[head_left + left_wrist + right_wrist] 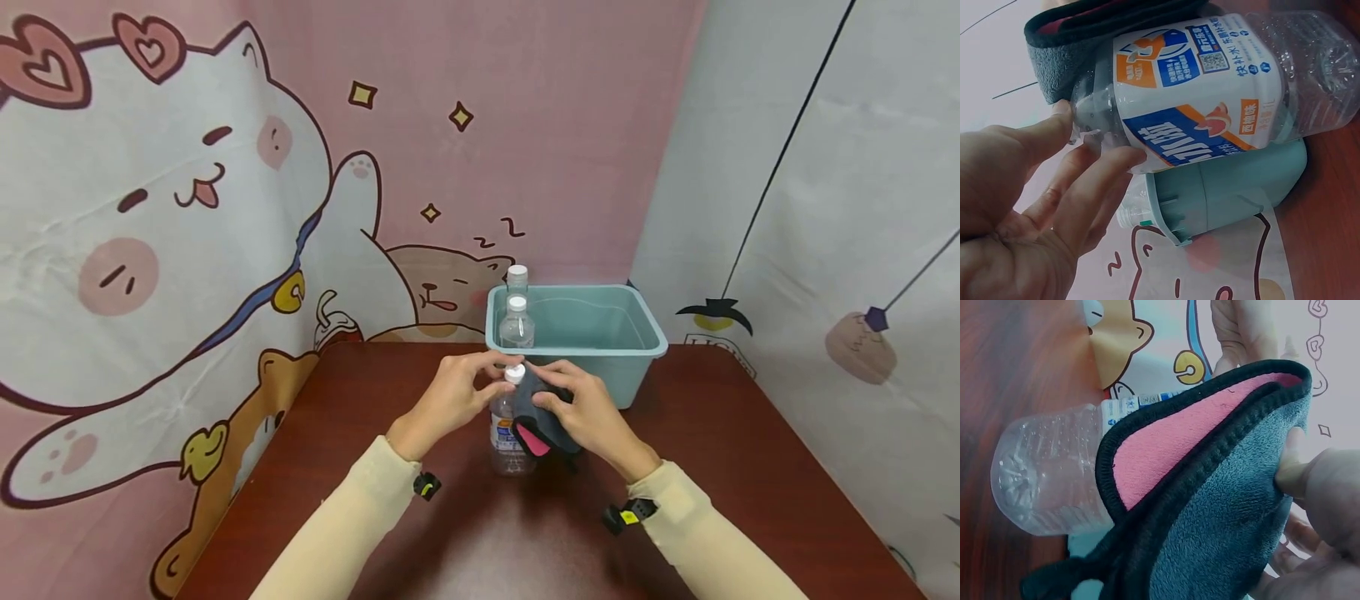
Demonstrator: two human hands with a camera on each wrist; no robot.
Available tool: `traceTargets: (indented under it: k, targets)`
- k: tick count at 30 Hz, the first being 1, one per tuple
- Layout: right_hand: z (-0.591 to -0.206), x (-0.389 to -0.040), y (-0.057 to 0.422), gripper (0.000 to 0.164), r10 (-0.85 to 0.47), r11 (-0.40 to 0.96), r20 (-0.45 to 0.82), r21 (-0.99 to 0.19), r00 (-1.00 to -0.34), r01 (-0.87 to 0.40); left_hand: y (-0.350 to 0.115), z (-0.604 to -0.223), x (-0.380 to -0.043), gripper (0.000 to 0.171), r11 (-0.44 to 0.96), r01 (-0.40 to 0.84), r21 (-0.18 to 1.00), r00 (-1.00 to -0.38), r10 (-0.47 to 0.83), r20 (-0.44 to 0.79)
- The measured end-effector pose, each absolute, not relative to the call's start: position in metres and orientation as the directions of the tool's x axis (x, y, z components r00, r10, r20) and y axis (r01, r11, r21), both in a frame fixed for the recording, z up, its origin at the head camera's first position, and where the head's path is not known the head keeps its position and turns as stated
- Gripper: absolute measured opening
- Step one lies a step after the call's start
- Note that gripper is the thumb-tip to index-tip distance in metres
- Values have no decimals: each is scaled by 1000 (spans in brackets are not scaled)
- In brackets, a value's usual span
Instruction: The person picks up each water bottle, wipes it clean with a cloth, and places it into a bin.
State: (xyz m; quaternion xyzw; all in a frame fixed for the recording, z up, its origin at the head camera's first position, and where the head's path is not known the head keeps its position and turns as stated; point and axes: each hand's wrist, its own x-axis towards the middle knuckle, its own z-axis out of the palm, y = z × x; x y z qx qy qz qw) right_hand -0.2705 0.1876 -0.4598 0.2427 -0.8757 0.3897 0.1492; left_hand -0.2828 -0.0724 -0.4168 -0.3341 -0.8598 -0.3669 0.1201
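A clear plastic bottle (506, 458) with a white cap and a blue, orange and white label stands on the table in front of me. My left hand (456, 393) holds it near the top; in the left wrist view the thumb and fingers pinch around its shoulder, below the neck. My right hand (596, 412) grips a folded cleaning cloth (1210, 531), grey outside and pink inside with black edging, between thumb and fingers. That cloth lies against the bottle's right side and covers part of the label in the right wrist view.
Behind the bottle is a light blue plastic bin (622, 379). Two more capped clear bottles stand at its left end, the nearer bottle (517, 329) in front of the farther bottle (517, 279). A cartoon-printed cloth backdrop (465, 50) rises behind the dark red table (300, 500).
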Motion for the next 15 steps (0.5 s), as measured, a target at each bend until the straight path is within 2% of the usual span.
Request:
traceTargets:
  k: [8, 15]
  targets:
    - [-459, -268, 191, 47, -299, 611, 506, -550, -809, -569, -73, -417, -281, 47, 519, 654, 550, -756, 485, 440]
    - [-473, -269, 199, 45, -267, 617, 519, -556, -812, -558, -75, -418, -281, 49, 511, 653, 560, -756, 491, 433]
